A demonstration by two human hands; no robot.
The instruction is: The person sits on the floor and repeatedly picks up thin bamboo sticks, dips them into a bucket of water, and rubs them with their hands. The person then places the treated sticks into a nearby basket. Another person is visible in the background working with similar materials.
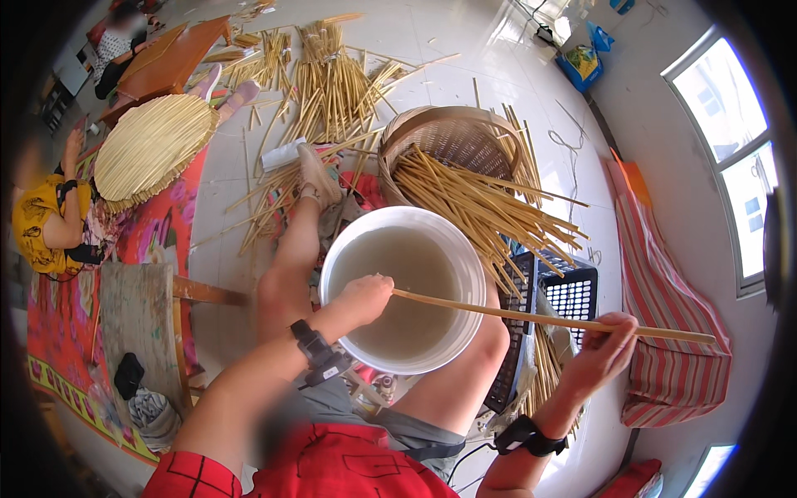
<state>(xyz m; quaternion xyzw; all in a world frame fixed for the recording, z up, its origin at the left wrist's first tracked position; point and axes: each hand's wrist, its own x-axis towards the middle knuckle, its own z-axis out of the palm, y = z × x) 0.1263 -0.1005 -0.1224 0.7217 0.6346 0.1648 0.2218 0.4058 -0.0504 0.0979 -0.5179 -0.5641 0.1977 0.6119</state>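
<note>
A long tan straw stalk [531, 316] stretches between my hands, across the right part of a white bucket [475, 278] and beyond it. The bucket stands between my knees, with cloudy greyish water [398, 324] inside. Over the water my left hand [365, 300] is closed round the stalk's left end. To the right of the bucket my right hand [610, 342] grips the stalk from below, and its far end sticks out past the fingers. Just beyond the bucket, many similar stalks [481, 203] spill out of a wicker basket [452, 133] lying tilted.
A dark plastic crate [573, 290] sits by my right knee. More bundled stalks [324, 91] lie on the tiled floor. At left, a person in yellow [54, 216] sits by a round straw mat [154, 149]. A worn wooden chair [137, 315] and a striped cloth [672, 332] flank me.
</note>
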